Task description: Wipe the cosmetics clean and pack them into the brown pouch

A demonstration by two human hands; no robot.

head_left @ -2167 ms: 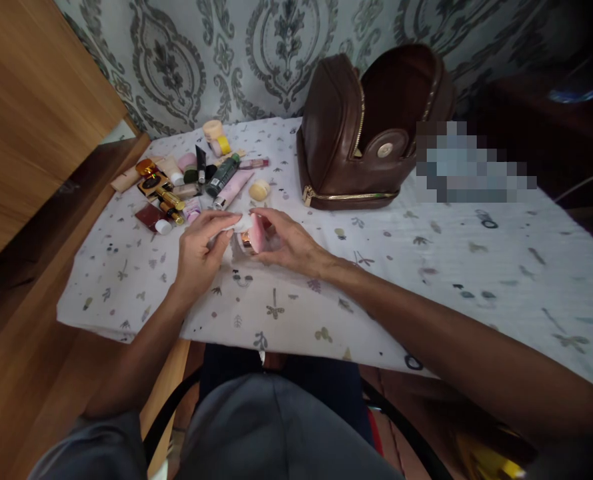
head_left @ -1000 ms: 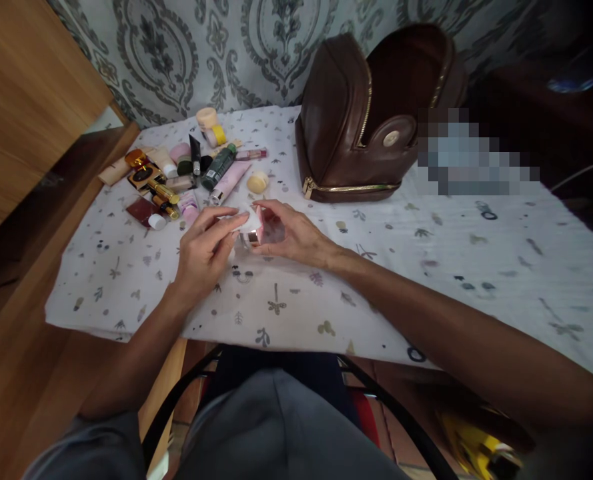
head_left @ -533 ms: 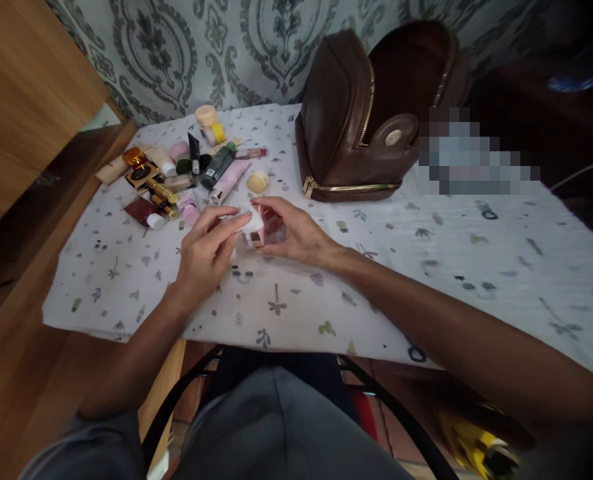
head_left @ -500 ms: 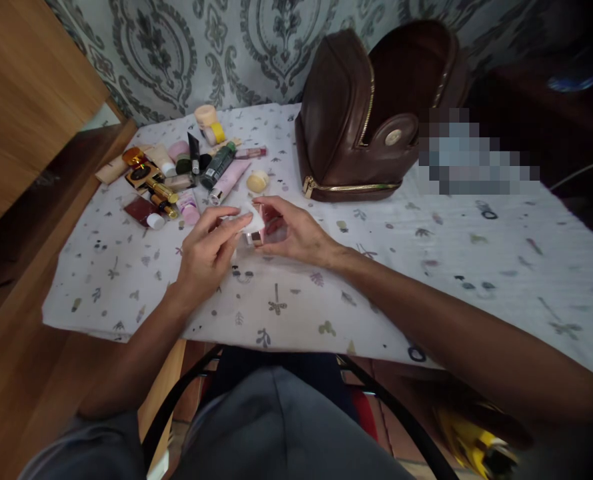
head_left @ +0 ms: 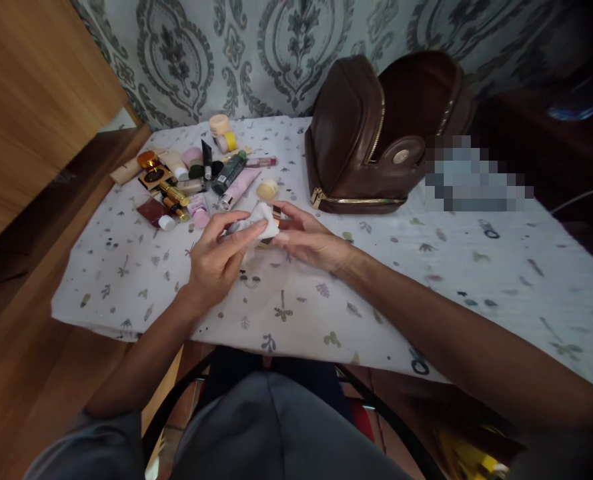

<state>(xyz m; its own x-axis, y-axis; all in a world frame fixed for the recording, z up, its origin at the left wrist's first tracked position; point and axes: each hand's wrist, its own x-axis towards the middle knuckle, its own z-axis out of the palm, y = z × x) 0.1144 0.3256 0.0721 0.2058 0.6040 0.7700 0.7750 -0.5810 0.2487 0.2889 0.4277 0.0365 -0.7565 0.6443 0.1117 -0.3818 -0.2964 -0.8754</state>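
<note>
The left hand pinches a white tissue against a copper-banded container; the right hand grips it, I'd say for steadiness. Cosmetics lie far left.

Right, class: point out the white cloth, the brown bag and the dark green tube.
White cloth [head_left: 266, 211]: head view, upper part of its crumpled face.
Brown bag [head_left: 376, 179]: head view, lower front panel.
Dark green tube [head_left: 229, 173]: head view, middle of its body.

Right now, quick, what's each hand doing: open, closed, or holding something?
Left hand: closed on a white wipe, which covers part of a small shiny item.
Right hand: holding that small shiny item, mostly hidden.
</note>
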